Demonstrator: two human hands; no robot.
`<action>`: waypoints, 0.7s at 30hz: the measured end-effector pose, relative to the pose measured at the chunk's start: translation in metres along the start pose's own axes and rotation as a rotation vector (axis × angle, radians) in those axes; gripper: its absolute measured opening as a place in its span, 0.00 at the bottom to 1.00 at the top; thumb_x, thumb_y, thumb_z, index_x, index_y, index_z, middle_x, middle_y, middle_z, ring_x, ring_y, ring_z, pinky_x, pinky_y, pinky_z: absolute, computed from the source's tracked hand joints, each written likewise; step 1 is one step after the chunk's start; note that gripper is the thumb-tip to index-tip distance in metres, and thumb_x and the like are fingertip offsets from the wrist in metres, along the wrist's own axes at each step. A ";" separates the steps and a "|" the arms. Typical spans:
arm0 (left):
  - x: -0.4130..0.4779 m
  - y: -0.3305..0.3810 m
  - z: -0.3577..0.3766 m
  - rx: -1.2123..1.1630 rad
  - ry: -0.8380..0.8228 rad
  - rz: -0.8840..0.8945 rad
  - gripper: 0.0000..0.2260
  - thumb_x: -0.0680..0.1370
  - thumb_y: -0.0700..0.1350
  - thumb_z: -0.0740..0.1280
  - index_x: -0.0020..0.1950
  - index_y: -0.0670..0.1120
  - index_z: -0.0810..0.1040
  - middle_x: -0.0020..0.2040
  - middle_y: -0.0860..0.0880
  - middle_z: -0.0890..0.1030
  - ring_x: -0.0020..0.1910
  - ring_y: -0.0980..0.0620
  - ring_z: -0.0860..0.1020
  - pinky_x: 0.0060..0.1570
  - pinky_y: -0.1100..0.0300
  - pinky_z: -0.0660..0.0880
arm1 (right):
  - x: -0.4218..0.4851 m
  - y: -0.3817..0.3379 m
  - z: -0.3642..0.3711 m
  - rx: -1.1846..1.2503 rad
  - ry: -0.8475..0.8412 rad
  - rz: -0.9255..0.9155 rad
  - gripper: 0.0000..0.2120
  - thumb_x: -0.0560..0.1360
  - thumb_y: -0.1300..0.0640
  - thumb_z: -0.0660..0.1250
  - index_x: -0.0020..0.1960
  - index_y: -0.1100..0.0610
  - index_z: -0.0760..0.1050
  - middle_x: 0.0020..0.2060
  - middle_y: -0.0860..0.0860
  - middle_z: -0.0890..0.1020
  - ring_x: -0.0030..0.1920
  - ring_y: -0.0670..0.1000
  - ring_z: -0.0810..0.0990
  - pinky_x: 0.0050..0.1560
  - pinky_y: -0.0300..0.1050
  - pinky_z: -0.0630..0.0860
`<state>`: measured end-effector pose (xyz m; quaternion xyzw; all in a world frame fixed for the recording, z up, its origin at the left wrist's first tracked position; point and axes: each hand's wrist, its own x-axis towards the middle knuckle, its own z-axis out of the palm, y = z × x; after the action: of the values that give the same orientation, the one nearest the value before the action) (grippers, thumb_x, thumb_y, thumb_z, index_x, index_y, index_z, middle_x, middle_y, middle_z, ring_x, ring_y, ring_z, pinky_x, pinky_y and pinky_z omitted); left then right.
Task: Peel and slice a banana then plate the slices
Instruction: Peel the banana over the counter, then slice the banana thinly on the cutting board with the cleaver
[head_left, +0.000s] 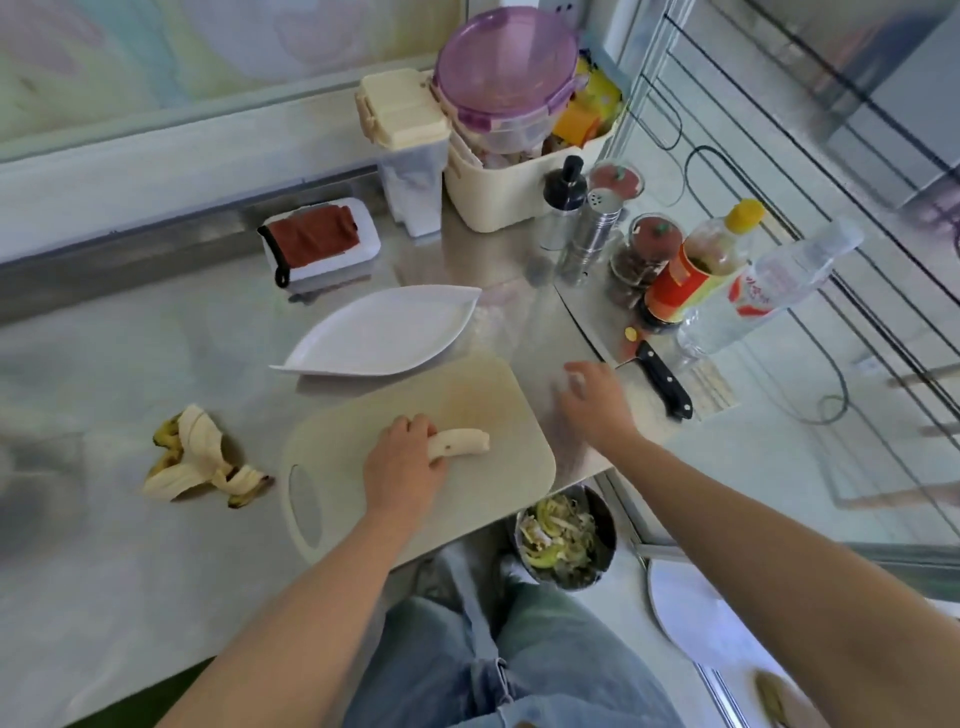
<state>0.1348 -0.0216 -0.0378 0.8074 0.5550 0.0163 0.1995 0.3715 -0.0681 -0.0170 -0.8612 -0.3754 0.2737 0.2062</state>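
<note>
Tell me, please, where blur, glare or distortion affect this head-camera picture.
In the head view, the right hand is blurred, while the left hand and banana look sharp; the steel counter shows soft glare; the wide lens bends its back edge, and the far left is smeared.

head-worn, looking down, near counter (156, 597)

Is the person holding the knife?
No, the knife lies on the counter, and the right hand beside it holds nothing.

Shiny steel counter (130, 597) against a pastel-patterned wall (156, 52)
</note>
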 end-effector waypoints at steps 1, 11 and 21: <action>0.001 0.002 0.000 -0.003 -0.001 -0.005 0.11 0.71 0.49 0.70 0.52 0.49 0.75 0.49 0.48 0.76 0.50 0.45 0.76 0.41 0.52 0.72 | 0.007 0.010 -0.007 -0.075 0.062 0.040 0.19 0.78 0.57 0.60 0.69 0.57 0.67 0.69 0.57 0.66 0.67 0.58 0.69 0.65 0.51 0.66; 0.010 0.036 0.009 -0.084 0.002 -0.083 0.14 0.72 0.50 0.70 0.54 0.50 0.74 0.51 0.50 0.75 0.50 0.47 0.75 0.40 0.56 0.68 | 0.035 0.054 -0.023 -0.407 0.162 0.249 0.25 0.76 0.60 0.62 0.70 0.62 0.60 0.63 0.61 0.69 0.64 0.62 0.67 0.60 0.54 0.67; -0.005 0.018 0.001 -0.147 -0.112 -0.298 0.17 0.67 0.56 0.71 0.52 0.53 0.73 0.48 0.53 0.76 0.45 0.48 0.78 0.43 0.55 0.74 | 0.029 0.035 -0.021 0.251 0.131 0.156 0.12 0.72 0.56 0.64 0.54 0.59 0.72 0.45 0.55 0.79 0.46 0.57 0.77 0.46 0.50 0.75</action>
<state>0.1494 -0.0324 -0.0315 0.6992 0.6538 -0.0179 0.2887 0.4205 -0.0714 -0.0298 -0.8712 -0.2561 0.2767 0.3144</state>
